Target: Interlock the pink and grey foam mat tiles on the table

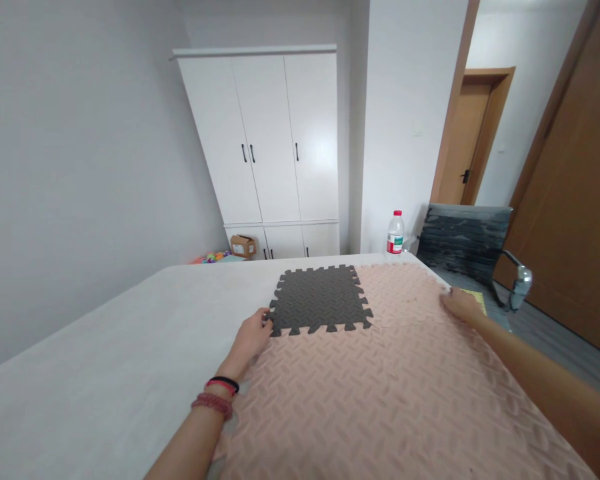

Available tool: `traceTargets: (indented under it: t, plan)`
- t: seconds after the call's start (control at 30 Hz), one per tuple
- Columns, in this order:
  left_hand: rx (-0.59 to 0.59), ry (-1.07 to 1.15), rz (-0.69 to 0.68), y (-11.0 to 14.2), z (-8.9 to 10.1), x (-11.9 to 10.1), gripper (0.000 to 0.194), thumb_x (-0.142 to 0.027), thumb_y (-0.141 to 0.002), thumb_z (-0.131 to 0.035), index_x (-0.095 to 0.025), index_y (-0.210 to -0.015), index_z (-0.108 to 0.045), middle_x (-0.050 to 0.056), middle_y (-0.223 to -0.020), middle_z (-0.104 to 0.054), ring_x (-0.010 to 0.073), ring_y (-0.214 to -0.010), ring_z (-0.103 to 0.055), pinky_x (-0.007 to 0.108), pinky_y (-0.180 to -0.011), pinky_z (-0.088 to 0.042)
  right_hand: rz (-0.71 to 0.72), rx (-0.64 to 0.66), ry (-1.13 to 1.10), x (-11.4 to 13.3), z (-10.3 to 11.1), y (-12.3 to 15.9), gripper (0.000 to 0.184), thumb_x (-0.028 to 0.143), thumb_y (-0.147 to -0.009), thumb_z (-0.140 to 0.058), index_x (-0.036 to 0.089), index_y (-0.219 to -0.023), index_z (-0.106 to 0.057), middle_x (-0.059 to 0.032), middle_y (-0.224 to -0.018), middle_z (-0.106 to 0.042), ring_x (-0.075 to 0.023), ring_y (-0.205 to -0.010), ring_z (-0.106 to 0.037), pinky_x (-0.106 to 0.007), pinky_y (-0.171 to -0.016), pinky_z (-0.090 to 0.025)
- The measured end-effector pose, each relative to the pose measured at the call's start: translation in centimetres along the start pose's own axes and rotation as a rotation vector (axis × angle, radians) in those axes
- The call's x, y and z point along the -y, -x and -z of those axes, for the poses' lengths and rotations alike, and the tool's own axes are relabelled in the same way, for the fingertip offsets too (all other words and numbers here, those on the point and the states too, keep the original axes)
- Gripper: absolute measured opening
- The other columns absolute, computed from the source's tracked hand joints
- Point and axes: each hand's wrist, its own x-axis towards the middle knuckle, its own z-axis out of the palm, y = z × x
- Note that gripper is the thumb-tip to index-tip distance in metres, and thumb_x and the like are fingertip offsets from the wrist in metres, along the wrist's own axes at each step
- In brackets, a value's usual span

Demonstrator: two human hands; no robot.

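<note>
A dark grey foam puzzle tile (319,298) lies joined to several pink foam tiles (390,393) on a white table (105,360). My left hand (253,331) pinches the grey tile's near left corner, fingers closed on its edge. A black band and a red beaded band circle that wrist. My right hand (460,305) lies flat, fingers stretched, on the far right edge of the pink tiles, by a yellow-green item I cannot make out.
A water bottle (395,233) with a red cap stands at the table's far edge. A dark office chair (467,243) sits to the right. A white wardrobe (275,147), a cardboard box (243,246) and wooden doors (575,193) stand behind.
</note>
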Motion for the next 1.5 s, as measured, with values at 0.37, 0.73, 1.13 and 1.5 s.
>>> traceTargets:
  t: [0.37, 0.73, 1.13, 1.5]
  plan:
    - [0.015, 0.021, 0.069, -0.6, 0.1, 0.0, 0.045, -0.018, -0.079, -0.044, -0.021, -0.123, -0.049, 0.002, -0.104, -0.071, 0.0134, -0.089, -0.067, 0.02, -0.074, -0.048, 0.162, 0.079, -0.089, -1.4, -0.4, -0.3, 0.05, 0.035, -0.088, -0.037, 0.014, -0.134, -0.043, -0.0128, -0.127, -0.057, -0.0253, -0.112, -0.056, -0.034, -0.096, -0.04]
    - [0.019, -0.304, -0.075, -4.1, 0.3, -4.5, 0.041, -0.026, -0.082, -0.044, -0.013, -0.118, -0.058, 0.016, -0.126, -0.059, 0.0302, -0.118, -0.053, 0.042, -0.1, -0.04, 0.301, -0.027, -0.066, -1.0, -0.4, 1.0, 0.048, 0.031, -0.092, -0.032, 0.008, -0.131, -0.045, -0.0172, -0.132, -0.051, -0.0246, -0.122, -0.046, -0.032, -0.103, -0.032]
    - [0.289, -0.265, -0.409, -15.0, -11.4, -21.5, 0.045, -0.039, -0.093, -0.043, -0.023, -0.136, -0.043, 0.009, -0.143, -0.044, 0.024, -0.127, -0.045, 0.046, -0.106, -0.035, 0.293, -0.103, -0.035, -0.4, 0.3, 1.4, 0.043, 0.032, -0.091, -0.033, 0.012, -0.125, -0.049, -0.0147, -0.121, -0.057, -0.0239, -0.112, -0.052, -0.031, -0.098, -0.034]
    - [0.274, -0.325, -0.337, -15.5, -12.5, -22.6, 0.04, -0.038, -0.089, -0.054, -0.02, -0.125, -0.051, 0.009, -0.132, -0.05, 0.0259, -0.117, -0.05, 0.051, -0.095, -0.044, 0.294, -0.119, -0.032, 0.0, 0.6, 1.6, 0.042, 0.031, -0.091, -0.032, 0.012, -0.124, -0.05, -0.0147, -0.12, -0.057, -0.0236, -0.112, -0.051, -0.031, -0.098, -0.033]
